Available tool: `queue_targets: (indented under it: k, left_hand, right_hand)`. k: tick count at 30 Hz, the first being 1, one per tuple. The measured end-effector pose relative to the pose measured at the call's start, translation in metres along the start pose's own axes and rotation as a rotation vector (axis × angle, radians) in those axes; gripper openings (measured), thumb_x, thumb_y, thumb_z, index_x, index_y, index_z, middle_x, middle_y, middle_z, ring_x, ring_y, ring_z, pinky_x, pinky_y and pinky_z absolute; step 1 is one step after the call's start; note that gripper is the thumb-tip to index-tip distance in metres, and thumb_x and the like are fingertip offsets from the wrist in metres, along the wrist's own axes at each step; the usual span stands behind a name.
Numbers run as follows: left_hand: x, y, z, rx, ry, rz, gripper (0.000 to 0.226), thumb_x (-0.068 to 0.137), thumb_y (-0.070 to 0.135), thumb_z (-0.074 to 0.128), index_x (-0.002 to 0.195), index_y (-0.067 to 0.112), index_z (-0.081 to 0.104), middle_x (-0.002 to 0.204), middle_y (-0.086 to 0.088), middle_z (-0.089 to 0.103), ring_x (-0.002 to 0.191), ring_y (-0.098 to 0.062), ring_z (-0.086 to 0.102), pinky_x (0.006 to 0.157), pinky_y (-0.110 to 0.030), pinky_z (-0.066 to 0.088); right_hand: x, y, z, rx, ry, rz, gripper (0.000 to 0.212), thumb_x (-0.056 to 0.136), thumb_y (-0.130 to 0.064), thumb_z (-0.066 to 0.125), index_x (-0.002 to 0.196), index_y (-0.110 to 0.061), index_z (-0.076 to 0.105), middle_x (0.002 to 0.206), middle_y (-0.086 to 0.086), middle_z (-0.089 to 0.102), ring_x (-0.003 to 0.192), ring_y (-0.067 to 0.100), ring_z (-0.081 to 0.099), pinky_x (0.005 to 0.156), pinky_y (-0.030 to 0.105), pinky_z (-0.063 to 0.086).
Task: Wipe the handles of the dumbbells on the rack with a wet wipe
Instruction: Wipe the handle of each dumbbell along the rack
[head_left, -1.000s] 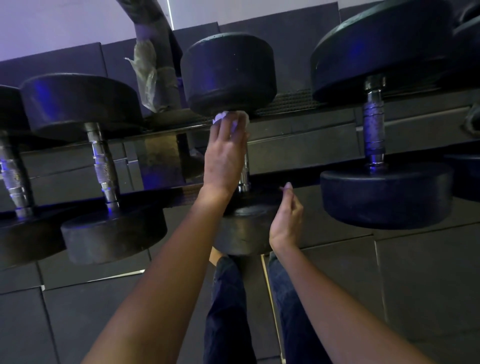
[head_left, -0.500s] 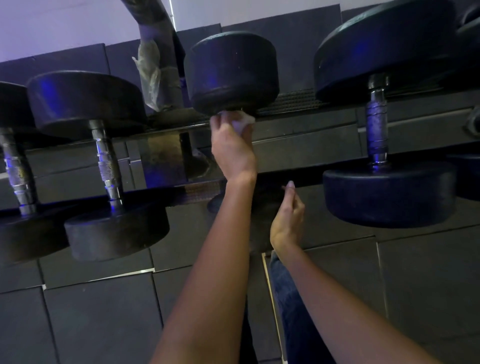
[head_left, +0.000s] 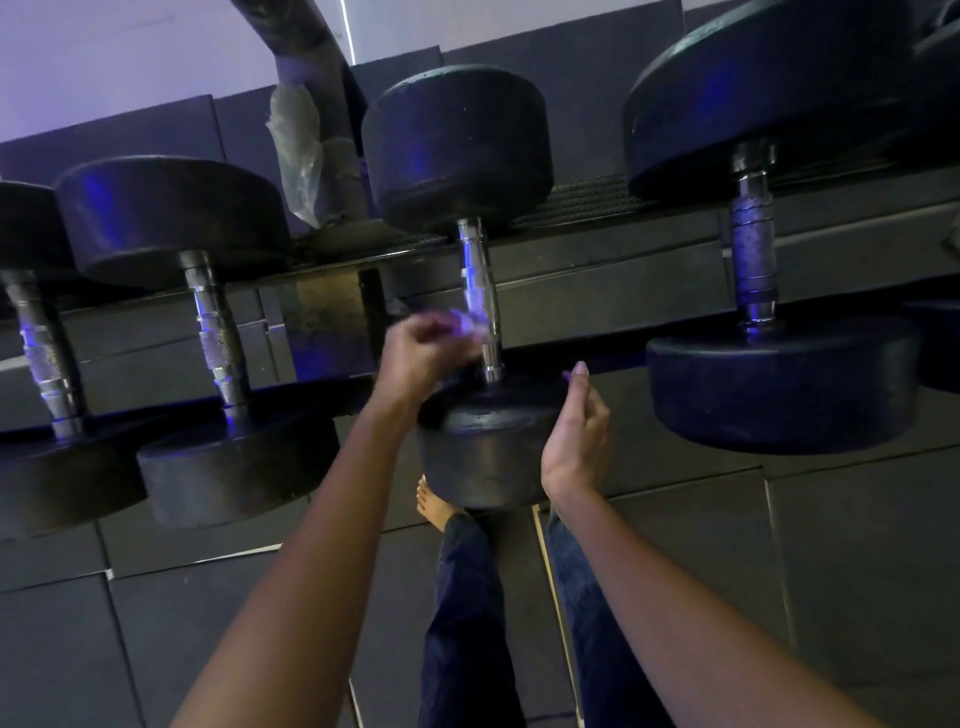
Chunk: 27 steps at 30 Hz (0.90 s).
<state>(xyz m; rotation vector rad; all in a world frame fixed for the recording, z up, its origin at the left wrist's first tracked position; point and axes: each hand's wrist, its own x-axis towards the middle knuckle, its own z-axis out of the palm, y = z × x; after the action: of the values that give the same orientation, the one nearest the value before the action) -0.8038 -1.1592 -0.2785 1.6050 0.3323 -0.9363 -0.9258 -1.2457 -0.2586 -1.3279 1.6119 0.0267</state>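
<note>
Rack (head_left: 623, 291) carries row of black dumbbells. Middle dumbbell (head_left: 483, 452) straight ahead of me, upper part of its chrome handle (head_left: 475, 280) bare. My left hand (head_left: 421, 353) pinches wet wipe (head_left: 467, 322) at handle's lower part, blurred. My right hand (head_left: 576, 441) relaxed, holds nothing, just beside dumbbell's near head.
</note>
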Motion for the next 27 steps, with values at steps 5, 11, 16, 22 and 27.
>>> queue_targets:
  k: [5, 11, 16, 22, 27]
  left_hand:
    - [0.010, 0.019, 0.010, 0.045, 0.049, 0.116, 0.018, 0.076, -0.004, 0.071, 0.072, 0.008, 0.058, 0.058, 0.005, 0.066, 0.047, 0.000, 0.057, 0.045, -0.014, 0.043]
    - [0.019, 0.029, 0.022, 0.193, 0.124, 0.255, 0.029, 0.072, 0.002, 0.077, 0.068, 0.017, 0.052, 0.064, 0.003, 0.053, 0.049, 0.004, 0.047, 0.046, -0.009, 0.036]
    - [-0.003, 0.003, 0.016, 0.422, 0.001, 0.238, 0.034, 0.067, 0.008, 0.082, 0.062, 0.023, 0.052, 0.073, 0.004, 0.064, 0.061, 0.009, 0.058, 0.058, -0.012, 0.046]
    - [0.026, 0.034, 0.037, 0.573, 0.200, 0.444, 0.017, 0.068, 0.028, 0.080, 0.070, 0.021, 0.065, 0.095, 0.004, 0.057, 0.079, -0.013, 0.061, 0.072, -0.027, 0.049]
    - [-0.011, 0.005, 0.023, 0.747, 0.070, 0.495, 0.013, 0.075, 0.021, 0.077, 0.081, 0.011, 0.071, 0.092, 0.005, 0.053, 0.077, -0.007, 0.055, 0.072, -0.012, 0.042]
  right_hand:
    - [-0.002, -0.001, 0.000, 0.009, -0.010, 0.008, 0.048, 0.098, -0.049, 0.030, 0.122, -0.022, 0.062, 0.124, 0.002, 0.062, 0.112, 0.021, 0.055, 0.078, 0.024, 0.030]
    - [-0.003, -0.002, -0.002, 0.014, -0.020, 0.013, 0.049, 0.098, -0.050, 0.030, 0.122, -0.021, 0.061, 0.122, 0.000, 0.062, 0.105, 0.015, 0.054, 0.078, 0.025, 0.032]
    - [-0.004, -0.002, -0.001, 0.006, -0.028, 0.004, 0.052, 0.098, -0.050, 0.029, 0.126, -0.019, 0.059, 0.127, 0.002, 0.060, 0.118, 0.022, 0.053, 0.085, 0.027, 0.034]
    - [-0.004, -0.003, -0.003, -0.003, -0.030, 0.013, 0.051, 0.098, -0.051, 0.028, 0.125, -0.022, 0.059, 0.126, 0.001, 0.060, 0.115, 0.022, 0.054, 0.080, 0.026, 0.033]
    - [-0.006, -0.005, -0.004, -0.016, -0.047, 0.026, 0.053, 0.097, -0.053, 0.027, 0.128, -0.022, 0.057, 0.130, 0.004, 0.058, 0.119, 0.026, 0.052, 0.090, 0.031, 0.037]
